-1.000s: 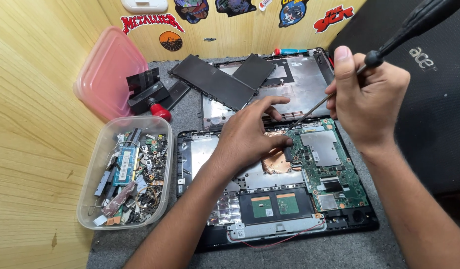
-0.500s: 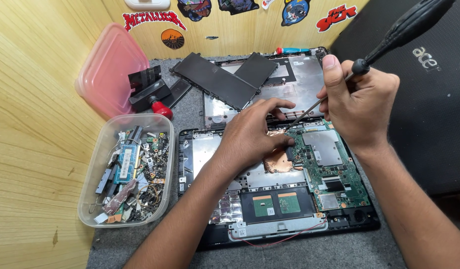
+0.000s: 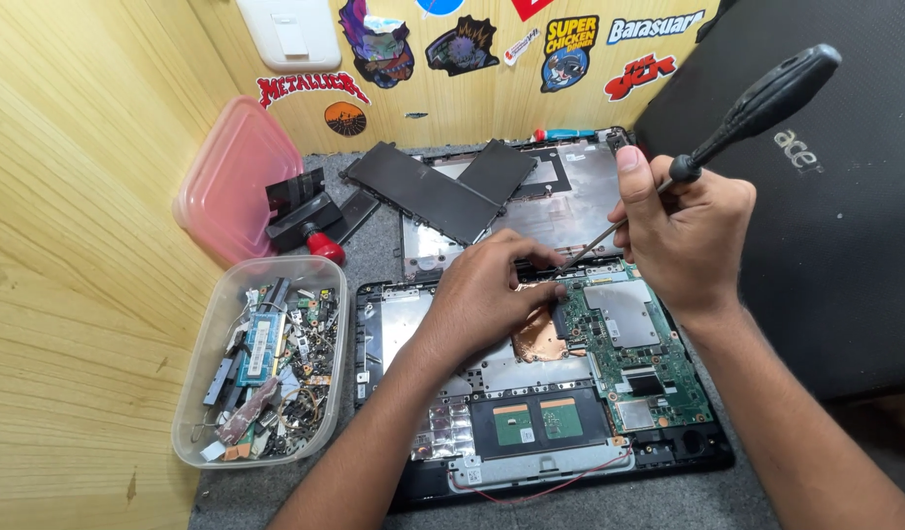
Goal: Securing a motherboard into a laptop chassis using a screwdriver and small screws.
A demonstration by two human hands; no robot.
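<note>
**Open laptop under two hands, parts tub at lower left**

At the centre of the frame an opened laptop chassis (image 3: pixel 531 393) lies on grey felt, its green circuit board (image 3: pixel 634 348) and copper heat plate (image 3: pixel 539 339) bare. The left hand (image 3: pixel 491 294) rests flat on the chassis, fingers loosely curled and gripping nothing, fingertips beside the copper plate. The right hand (image 3: pixel 683 240) is closed around a black-handled screwdriver (image 3: pixel 756 108), whose thin shaft slants down to the board's upper edge, just beside the left fingertips.

Lower left, a clear plastic tub (image 3: pixel 202 393) holds a jumble of small circuit boards, a memory stick, brackets and screws. Its pink lid (image 3: pixel 227 186) leans against the wooden wall at upper left. Above the chassis lies the removed bottom cover (image 3: pixel 570 186), a flat black battery (image 3: pixel 423 191) on it.
</note>
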